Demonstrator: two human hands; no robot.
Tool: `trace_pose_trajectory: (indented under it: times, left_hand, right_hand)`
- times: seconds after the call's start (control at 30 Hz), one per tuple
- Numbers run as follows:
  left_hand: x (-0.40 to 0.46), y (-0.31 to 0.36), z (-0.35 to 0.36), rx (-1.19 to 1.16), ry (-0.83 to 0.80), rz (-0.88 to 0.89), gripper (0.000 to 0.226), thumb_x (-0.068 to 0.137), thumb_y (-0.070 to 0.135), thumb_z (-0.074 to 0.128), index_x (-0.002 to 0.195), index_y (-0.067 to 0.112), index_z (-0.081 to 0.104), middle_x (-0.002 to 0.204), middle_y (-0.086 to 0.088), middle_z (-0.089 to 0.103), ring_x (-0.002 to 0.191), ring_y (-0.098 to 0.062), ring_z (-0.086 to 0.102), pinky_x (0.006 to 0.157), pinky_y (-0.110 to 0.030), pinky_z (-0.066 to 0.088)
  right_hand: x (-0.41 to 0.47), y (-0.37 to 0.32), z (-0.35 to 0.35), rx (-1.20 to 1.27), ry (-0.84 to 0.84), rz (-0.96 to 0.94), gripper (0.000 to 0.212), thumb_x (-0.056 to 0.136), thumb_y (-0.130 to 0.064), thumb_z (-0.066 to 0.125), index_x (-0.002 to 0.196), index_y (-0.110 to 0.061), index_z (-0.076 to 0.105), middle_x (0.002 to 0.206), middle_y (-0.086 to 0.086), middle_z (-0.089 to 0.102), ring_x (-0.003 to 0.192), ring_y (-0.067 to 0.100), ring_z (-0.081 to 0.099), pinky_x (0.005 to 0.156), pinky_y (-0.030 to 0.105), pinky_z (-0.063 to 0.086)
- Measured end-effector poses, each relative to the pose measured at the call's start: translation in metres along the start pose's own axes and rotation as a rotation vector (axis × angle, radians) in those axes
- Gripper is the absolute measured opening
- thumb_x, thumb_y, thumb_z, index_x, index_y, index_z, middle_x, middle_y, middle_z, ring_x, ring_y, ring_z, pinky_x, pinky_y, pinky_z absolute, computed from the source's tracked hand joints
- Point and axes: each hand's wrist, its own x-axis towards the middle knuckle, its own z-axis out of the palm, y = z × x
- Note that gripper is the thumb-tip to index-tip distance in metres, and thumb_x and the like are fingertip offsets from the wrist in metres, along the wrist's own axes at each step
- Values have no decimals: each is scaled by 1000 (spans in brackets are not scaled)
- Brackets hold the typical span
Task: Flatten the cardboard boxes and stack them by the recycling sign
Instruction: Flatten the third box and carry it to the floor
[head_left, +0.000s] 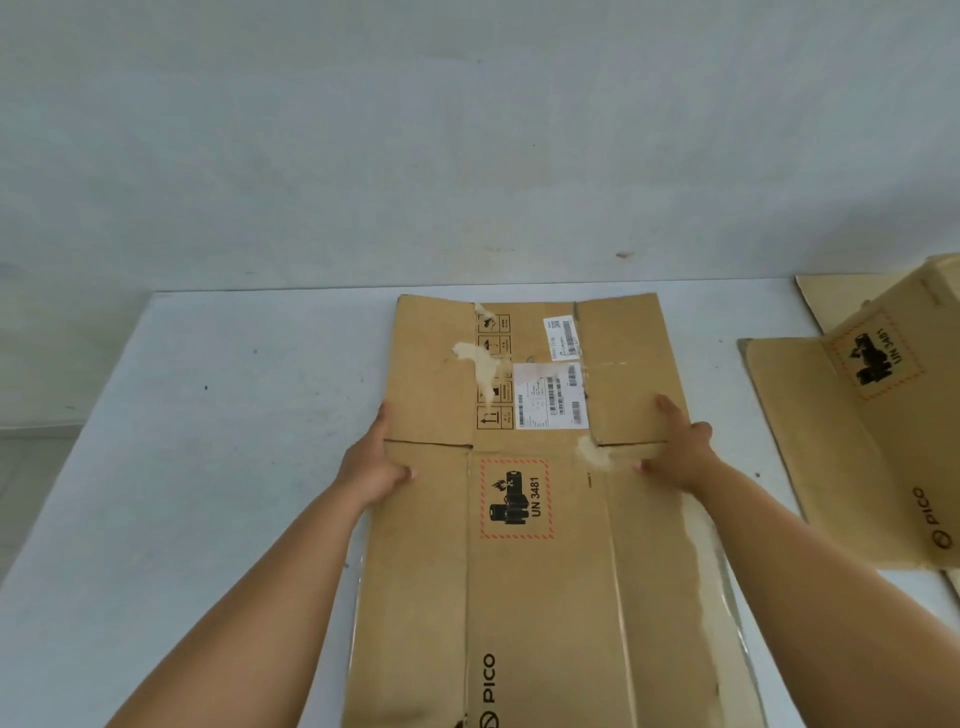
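Both your hands grip the flattened brown cardboard box (540, 493) lying mid-tabletop: left hand (376, 462) pinches its left edge, right hand (675, 449) its right edge. Near the grey tabletop's (208, 441) right edge stands another brown cardboard box (883, 415), partly folded.

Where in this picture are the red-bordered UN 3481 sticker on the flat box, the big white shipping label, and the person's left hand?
UN 3481 sticker (516, 498): head view, on its black battery drawing.
White shipping label (550, 396): head view, on its printed middle.
Left hand (375, 462): head view, on the back of the hand.
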Motion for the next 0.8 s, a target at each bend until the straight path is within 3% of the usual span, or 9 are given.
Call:
trace_pose_trajectory:
  times: [0.1,0.2,0.37,0.53,0.67,0.8]
  left_hand:
    - [-18,-28,-22,-65,13,75,102,75,10,75,149,36,10,154,3,25,138,-20,31,109,-31,30]
    - [-33,-54,-52,-52,58,147,94,75,9,75,147,35,22,152,3,31,137,-18,33,107,-26,30]
    - [-58,-91,-115,8,123,251,83,75,10,76,144,28,33,147,-3,40,132,-22,40,107,-29,32]
    - [-95,-131,-189,-52,269,280,84,72,9,78,141,32,37,141,-2,47,127,-21,45,97,-23,36]
    - [-119,-144,-247,-97,399,325,83,71,5,78,140,31,40,139,-4,49,126,-23,46,94,-22,36]
    - [-128,-143,-295,-87,531,353,83,72,3,77,140,31,39,134,-10,52,123,-26,48,96,-26,37]
  right_hand:
    - [-31,8,21,48,-66,-19,91,85,-11,63,150,-35,5,134,17,28,112,37,45,103,42,40]
    - [-64,-8,44,89,-4,-69,82,85,1,52,150,-34,15,135,17,34,111,34,47,101,42,42]
    - [-114,-65,79,58,109,-176,73,84,3,56,147,-24,32,131,15,44,117,32,48,95,35,42]
    - [-152,-126,112,131,205,-287,67,83,7,57,141,-25,42,121,14,51,94,23,48,78,30,41]
    - [-175,-181,130,178,276,-415,64,85,7,57,139,-23,43,106,6,45,90,19,44,78,28,37]
    - [-197,-241,126,234,361,-544,63,86,6,54,140,-25,42,105,5,44,87,20,47,76,29,40]
